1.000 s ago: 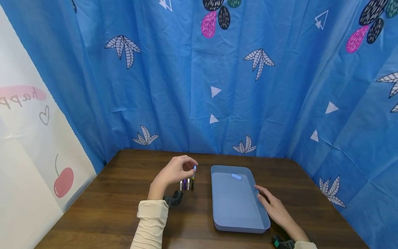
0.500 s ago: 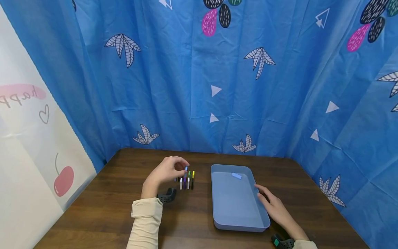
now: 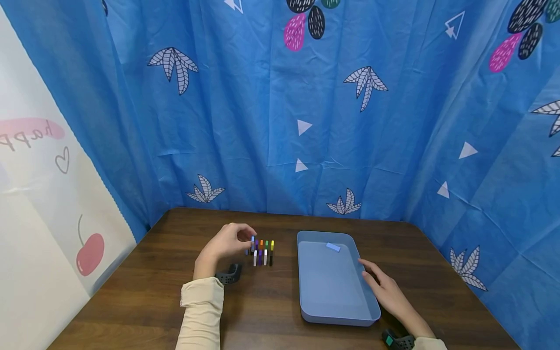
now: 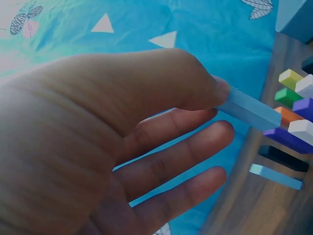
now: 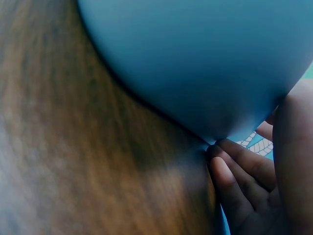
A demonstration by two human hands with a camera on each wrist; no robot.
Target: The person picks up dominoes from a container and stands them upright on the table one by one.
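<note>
My left hand (image 3: 227, 241) pinches a light blue block (image 4: 252, 110) between thumb and index finger, above two rows of small coloured blocks. The other fingers of that hand are spread apart in the left wrist view. The far row includes a yellow block (image 4: 291, 78), a green block (image 4: 287, 97), an orange block (image 4: 287, 114), a black block (image 4: 282, 158) and another light blue block (image 4: 275, 176). Nearer stand white, purple and black blocks. My right hand (image 3: 387, 290) rests fingertips against the right side of a blue tray (image 3: 334, 322), its fingers loosely extended.
Inside the tray, near its far end, lies a single light blue block (image 3: 333, 247). Blocks and tray are on a dark wooden table (image 3: 144, 291). A blue patterned curtain (image 3: 245, 121) hangs behind the table, and a white printed sheet (image 3: 39, 204) hangs at the left.
My left hand has moved left along the rows with the light blue block, uncovering the yellow, green, orange and purple blocks of the far row. The right hand and tray stay put.
</note>
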